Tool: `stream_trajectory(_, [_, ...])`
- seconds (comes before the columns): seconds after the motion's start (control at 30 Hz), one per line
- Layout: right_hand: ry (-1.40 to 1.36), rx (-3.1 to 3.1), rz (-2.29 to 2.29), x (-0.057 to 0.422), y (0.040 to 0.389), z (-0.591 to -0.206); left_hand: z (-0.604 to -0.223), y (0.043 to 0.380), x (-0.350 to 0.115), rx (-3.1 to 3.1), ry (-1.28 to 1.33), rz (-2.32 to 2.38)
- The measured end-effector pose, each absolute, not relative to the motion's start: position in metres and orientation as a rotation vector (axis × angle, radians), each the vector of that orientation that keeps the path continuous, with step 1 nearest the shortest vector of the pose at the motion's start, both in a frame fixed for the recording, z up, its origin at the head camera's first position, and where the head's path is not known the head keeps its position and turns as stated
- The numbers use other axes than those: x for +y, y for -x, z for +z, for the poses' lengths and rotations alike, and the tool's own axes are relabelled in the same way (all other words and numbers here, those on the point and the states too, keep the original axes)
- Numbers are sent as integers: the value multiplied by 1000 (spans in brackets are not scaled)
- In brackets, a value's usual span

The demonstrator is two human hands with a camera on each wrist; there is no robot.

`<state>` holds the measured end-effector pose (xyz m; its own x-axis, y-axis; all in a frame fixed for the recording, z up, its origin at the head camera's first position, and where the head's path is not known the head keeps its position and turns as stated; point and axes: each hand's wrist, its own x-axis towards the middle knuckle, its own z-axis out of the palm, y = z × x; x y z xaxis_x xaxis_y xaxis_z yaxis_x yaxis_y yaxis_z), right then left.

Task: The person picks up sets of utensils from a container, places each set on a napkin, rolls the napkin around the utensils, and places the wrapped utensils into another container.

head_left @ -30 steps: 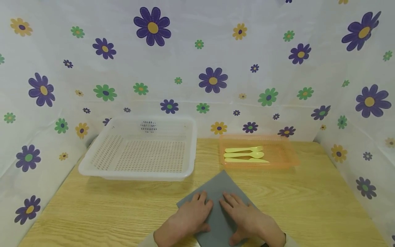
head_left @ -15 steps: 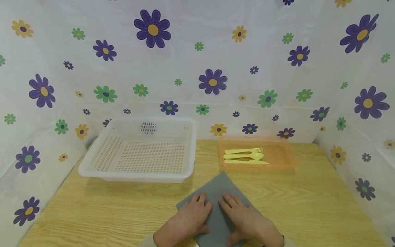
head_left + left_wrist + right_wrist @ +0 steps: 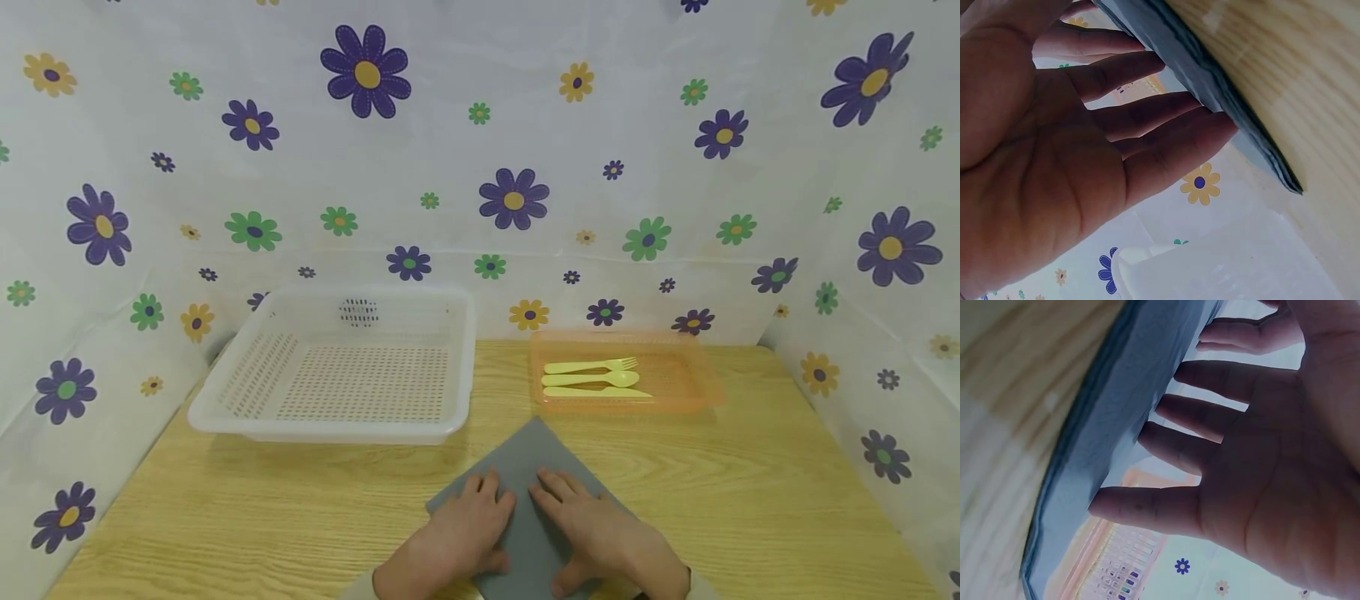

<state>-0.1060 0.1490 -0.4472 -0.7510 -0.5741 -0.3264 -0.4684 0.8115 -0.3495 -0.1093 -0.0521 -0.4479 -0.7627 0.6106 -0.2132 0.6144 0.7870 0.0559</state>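
Note:
A grey folded cloth point(image 3: 534, 517) lies on the wooden table with one corner pointing away from the person. On its left half rests the left hand point(image 3: 468, 525), fingertips down on the fabric. The right hand point(image 3: 592, 529) touches the right half the same way, its fingers spread. Layered folds show along the edge of the grey cloth point(image 3: 1210, 75) in the left wrist view, with the left hand's fingertips point(image 3: 1225, 125) against its top. In the right wrist view the right fingertips point(image 3: 1100, 503) meet the cloth's upper surface, palm raised off it.
A white perforated basket point(image 3: 352, 429) stands at the back left of the table point(image 3: 247, 517). At the back right is an orange tray point(image 3: 675, 379) holding a yellow fork point(image 3: 588, 366), spoon point(image 3: 592, 379) and knife point(image 3: 592, 392). A flower-printed sheet point(image 3: 442, 142) encloses the back and sides.
Both hands and the grey cloth keep their places on the table. Only the head view has shifted slightly.

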Motion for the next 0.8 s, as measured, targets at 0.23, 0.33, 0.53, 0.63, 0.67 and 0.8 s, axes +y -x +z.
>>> stream_trajectory(0.23, [825, 2584, -323, 151, 107, -446, -450, 110, -52, 2757, -963, -16])
stream_trajectory(0.33, [829, 2584, -330, 152, 107, -447, -449, 109, -51, 2761, -950, -20])
stream_trajectory(0.53, [763, 2562, -349, 150, 107, -446, -446, 107, -49, 2766, -927, -52])
stream_trajectory(0.63, [710, 2547, -362, 149, 107, -445, -447, 106, -48, 2763, -908, -77])
stream_trajectory(0.67, [700, 2545, -366, 149, 107, -445, -447, 106, -48, 2759, -902, -81])
stream_trajectory(0.8, [692, 2540, -369, 148, 107, -444, -447, 106, -48, 2748, -886, -77])
